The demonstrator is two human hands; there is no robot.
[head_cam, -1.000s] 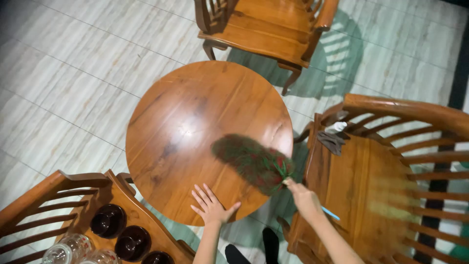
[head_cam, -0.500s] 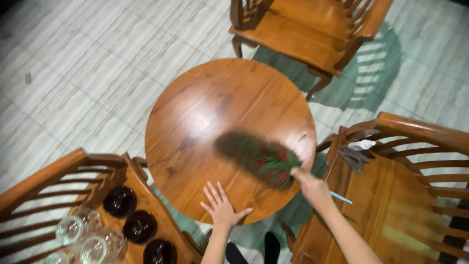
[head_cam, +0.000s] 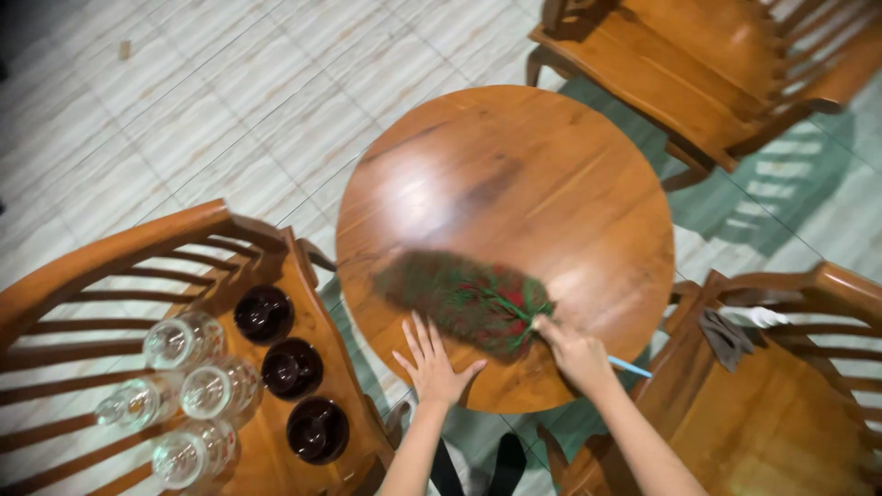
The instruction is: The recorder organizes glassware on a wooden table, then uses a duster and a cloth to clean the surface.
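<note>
A round glossy wooden table (head_cam: 514,174) fills the middle of the view. My right hand (head_cam: 577,354) grips a feather duster (head_cam: 455,294) with dark green and red feathers and a thin blue handle end (head_cam: 630,367); the blurred feathers lie on the near left part of the tabletop. My left hand (head_cam: 434,363) rests flat on the table's near edge, fingers spread, just below the duster's feathers.
A wooden chair (head_cam: 110,266) at the left carries several clear glasses (head_cam: 184,390) and three dark round lids or saucers (head_cam: 292,367) on its seat. Another chair (head_cam: 790,413) at the right holds a grey cloth (head_cam: 726,335). A third chair (head_cam: 698,64) stands beyond the table. Pale tiled floor surrounds them.
The duster has swept left across the near tabletop. The view has shifted, so table and chairs now sit further right in the picture. My left hand stays flat on the edge.
</note>
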